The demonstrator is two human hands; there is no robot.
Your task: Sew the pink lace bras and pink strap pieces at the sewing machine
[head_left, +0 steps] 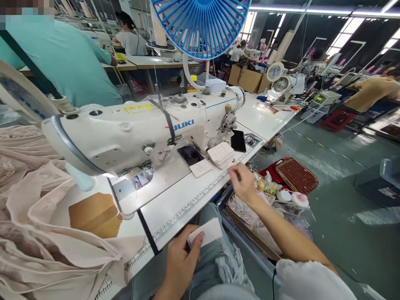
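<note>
Above my lap, my left hand (184, 254) pinches a small white paper card (208, 231) between thumb and fingers. My right hand (243, 183) is raised off the table's front edge with its fingers curled. Something small and dark shows at those fingers, but I cannot make out what it is. Just beyond it on the table lies a stack of paper slips (221, 154). A single written slip (201, 168) overlaps the lower end of a black phone (190, 155). Another dark phone (238, 141) rests behind the stack.
A white sewing machine (140, 125) spans the table. Beige fabric (46, 233) is heaped at the left beside brown cardboard (95, 214). A grey bin (237, 233) with bundled cords and bags stands by my right leg. A blue fan (200, 25) and several people are beyond.
</note>
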